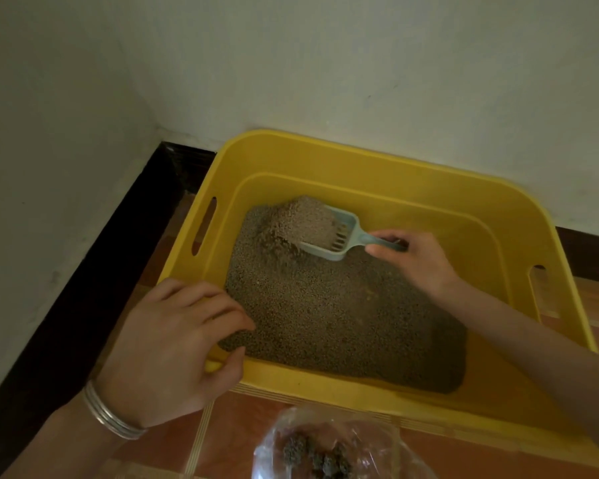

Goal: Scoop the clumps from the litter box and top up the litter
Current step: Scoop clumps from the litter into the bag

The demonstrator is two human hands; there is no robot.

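The right hand [417,259] grips the pale-blue litter scoop [339,236], heaped with litter [325,312] for sifting; left hand [173,344] fingers curl over the yellow litter box [360,167] near-left corner, steadying it.

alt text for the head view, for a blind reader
A person's right hand holds a blue slotted scoop heaped with litter inside a yellow litter box, while the left hand grips its near rim. A clear bag of dark clumps lies in front.

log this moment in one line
phase: scooping | right hand: holds scoop heaped with litter | left hand: grips box corner | bag: clumps inside
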